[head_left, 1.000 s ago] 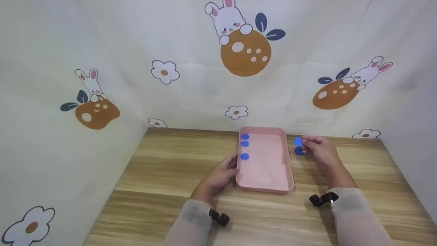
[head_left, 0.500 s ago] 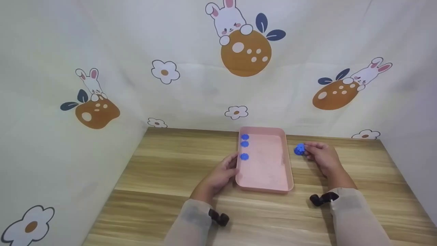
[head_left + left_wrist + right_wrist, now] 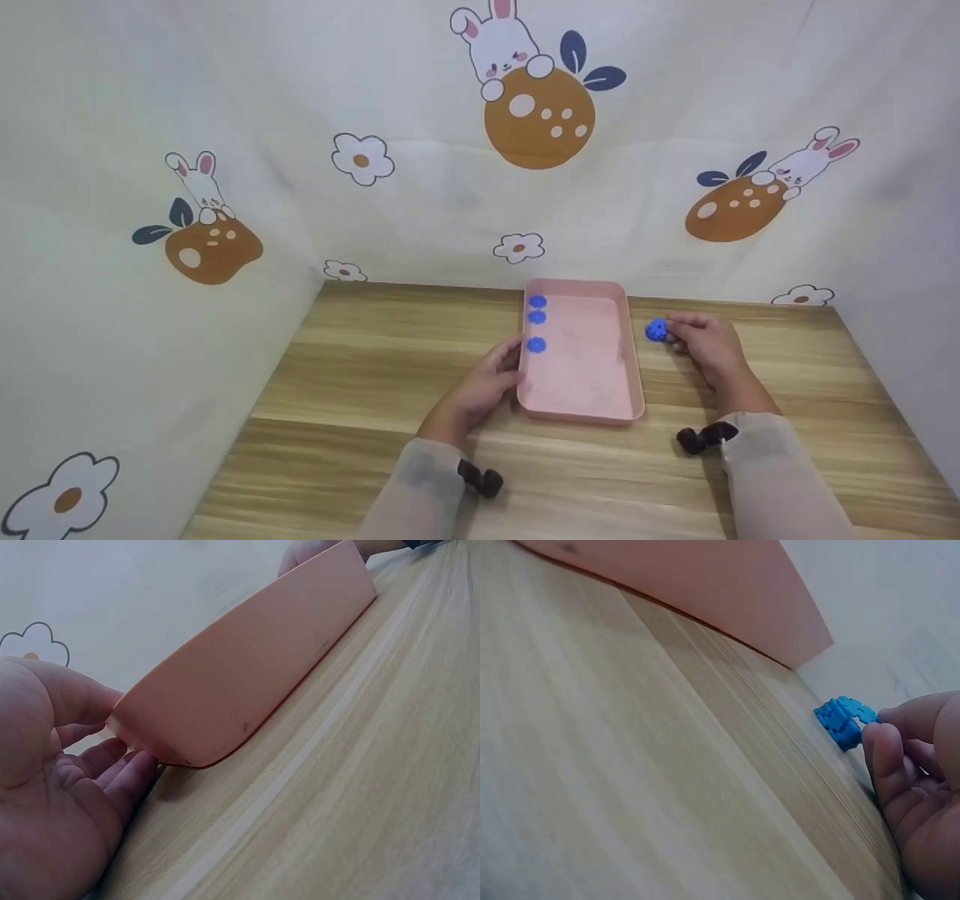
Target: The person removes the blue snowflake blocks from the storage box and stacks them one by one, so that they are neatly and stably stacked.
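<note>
A pink rectangular tray (image 3: 585, 352) lies on the table, with several flower-shaped blue discs, one being a blue disc (image 3: 536, 345), along its left inner side. My left hand (image 3: 484, 386) rests against the outside of the tray's left wall; in the left wrist view its fingers (image 3: 127, 772) touch the wall near a corner. Right of the tray, my right hand (image 3: 709, 345) pinches a flower-shaped blue disc (image 3: 857, 708) between thumb and finger. It sits tilted over more blue pieces (image 3: 844, 733) on the table; how many are underneath, I cannot tell.
The wood-grain table (image 3: 360, 360) runs back to a cloth backdrop (image 3: 420, 210) printed with rabbits, oranges and flowers. Cloth walls also stand at both sides. Black camera mounts (image 3: 480, 478) are worn at both wrists.
The right hand has lowered its blue disc from behind the pieces on the table to over them. The left hand and the tray have stayed in place.
</note>
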A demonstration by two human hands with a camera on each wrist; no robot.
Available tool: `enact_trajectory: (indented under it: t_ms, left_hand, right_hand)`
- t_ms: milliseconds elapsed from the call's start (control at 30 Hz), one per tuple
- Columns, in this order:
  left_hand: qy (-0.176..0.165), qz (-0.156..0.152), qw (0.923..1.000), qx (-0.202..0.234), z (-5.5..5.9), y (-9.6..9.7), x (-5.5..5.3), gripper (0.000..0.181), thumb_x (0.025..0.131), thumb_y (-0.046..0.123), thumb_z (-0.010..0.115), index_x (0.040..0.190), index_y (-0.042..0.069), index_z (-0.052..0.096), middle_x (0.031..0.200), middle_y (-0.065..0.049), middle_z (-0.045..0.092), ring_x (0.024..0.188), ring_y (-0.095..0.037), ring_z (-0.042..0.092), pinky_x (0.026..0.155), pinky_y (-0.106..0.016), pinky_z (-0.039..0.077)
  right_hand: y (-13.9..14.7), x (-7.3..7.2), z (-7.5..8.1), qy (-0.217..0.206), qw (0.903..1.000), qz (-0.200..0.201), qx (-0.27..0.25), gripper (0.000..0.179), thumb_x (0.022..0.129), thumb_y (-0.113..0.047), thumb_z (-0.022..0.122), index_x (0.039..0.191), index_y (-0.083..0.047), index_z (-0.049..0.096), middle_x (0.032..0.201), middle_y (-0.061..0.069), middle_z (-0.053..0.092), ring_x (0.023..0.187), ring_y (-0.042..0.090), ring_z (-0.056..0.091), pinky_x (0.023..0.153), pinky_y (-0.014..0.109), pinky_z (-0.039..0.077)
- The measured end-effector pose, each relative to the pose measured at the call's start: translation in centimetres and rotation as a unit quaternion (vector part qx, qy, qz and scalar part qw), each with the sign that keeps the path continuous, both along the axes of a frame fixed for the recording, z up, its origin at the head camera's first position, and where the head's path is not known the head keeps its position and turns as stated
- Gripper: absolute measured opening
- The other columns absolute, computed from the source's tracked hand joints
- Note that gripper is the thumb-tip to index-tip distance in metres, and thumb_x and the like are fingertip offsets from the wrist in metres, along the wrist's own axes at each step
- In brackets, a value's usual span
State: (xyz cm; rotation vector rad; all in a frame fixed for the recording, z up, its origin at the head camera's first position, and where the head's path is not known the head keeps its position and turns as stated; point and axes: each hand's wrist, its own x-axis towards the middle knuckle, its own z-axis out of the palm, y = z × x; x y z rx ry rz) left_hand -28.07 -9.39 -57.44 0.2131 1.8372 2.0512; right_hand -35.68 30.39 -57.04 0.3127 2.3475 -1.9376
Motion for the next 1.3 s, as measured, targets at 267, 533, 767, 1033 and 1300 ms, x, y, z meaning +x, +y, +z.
enact_trajectory:
  t_ms: [267,533,767,1033,1300]
  left_hand:
    - [-0.006,-0.003,1.0000,0.000,0.0,-0.1,0.0,0.068,0.105,-0.004,0.048,0.169,0.008,0.029,0.177,-0.017,0.029,0.167,-0.033,0.022,0.138,-0.051,0.020]
    - [-0.007,-0.006,0.9999,0.007,-0.2,-0.1,0.1,0.069,0.105,-0.003,0.049,0.170,0.009,0.027,0.177,-0.016,0.030,0.167,-0.032,0.023,0.137,-0.051,0.024]
    - [-0.016,0.001,0.9999,-0.005,-0.1,-0.1,0.0,0.067,0.106,-0.001,0.050,0.169,0.012,0.031,0.177,-0.013,0.032,0.167,-0.030,0.024,0.137,-0.051,0.023]
    - [-0.011,0.000,0.9999,-0.007,-0.1,0.0,0.0,0.067,0.106,-0.001,0.050,0.169,0.011,0.030,0.177,-0.014,0.031,0.168,-0.031,0.023,0.137,-0.051,0.022]
    - [-0.013,-0.001,0.9999,-0.003,-0.1,-0.1,-0.1,0.068,0.106,-0.002,0.049,0.169,0.011,0.030,0.177,-0.013,0.032,0.167,-0.031,0.024,0.137,-0.051,0.023]
  right_hand:
    - [-0.1,0.0,-0.2,-0.007,0.9998,-0.002,0.018,0.046,0.102,-0.020,0.073,0.137,0.008,0.065,0.083,-0.009,0.077,0.073,0.002,0.068,0.069,0.018,0.062]
    - [-0.5,0.3,0.2,-0.013,0.9996,-0.009,0.024,0.047,0.102,-0.020,0.074,0.137,0.010,0.065,0.083,-0.007,0.076,0.071,0.002,0.068,0.068,0.018,0.062]
    - [-0.6,0.3,0.0,-0.014,0.9988,-0.016,0.044,0.045,0.101,-0.022,0.075,0.134,0.008,0.068,0.083,-0.007,0.077,0.072,0.002,0.070,0.069,0.018,0.063]
    - [-0.5,0.4,0.3,-0.018,0.9991,-0.020,0.032,0.045,0.102,-0.022,0.072,0.137,0.007,0.067,0.084,-0.008,0.076,0.074,0.002,0.069,0.071,0.018,0.063]
    - [-1.3,0.6,2.1,-0.019,0.9997,-0.009,-0.016,0.042,0.104,-0.022,0.070,0.137,0.003,0.065,0.091,-0.006,0.076,0.079,0.006,0.069,0.072,0.022,0.063]
